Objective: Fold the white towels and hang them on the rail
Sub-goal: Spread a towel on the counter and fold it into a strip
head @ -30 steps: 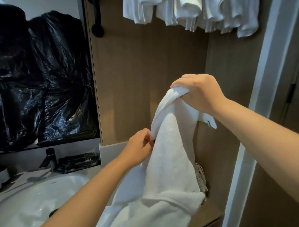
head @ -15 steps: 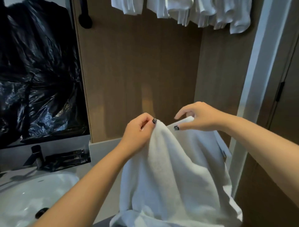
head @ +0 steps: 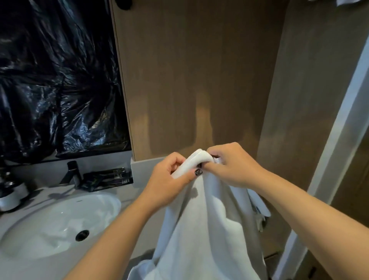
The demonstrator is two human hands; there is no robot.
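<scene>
A white towel (head: 207, 229) hangs down in front of me from its top edge, reaching past the bottom of the view. My left hand (head: 171, 179) grips that top edge from the left, thumb over the cloth. My right hand (head: 233, 165) pinches the same edge from the right, and the two hands nearly touch. A small label dangles from the towel's right side. A sliver of the hung white towels (head: 343, 2) shows at the top right corner; the rail itself is out of view.
A white sink basin (head: 60, 221) sits low on the left with a black tap (head: 73, 173) behind it. Black plastic sheeting (head: 58, 80) covers the mirror. A wooden wall panel (head: 199, 70) stands straight ahead and a white door frame (head: 339, 120) on the right.
My right hand came down from high above and met my left hand at the towel's top edge. The view tilted down, so the hung towels slid almost out of sight.
</scene>
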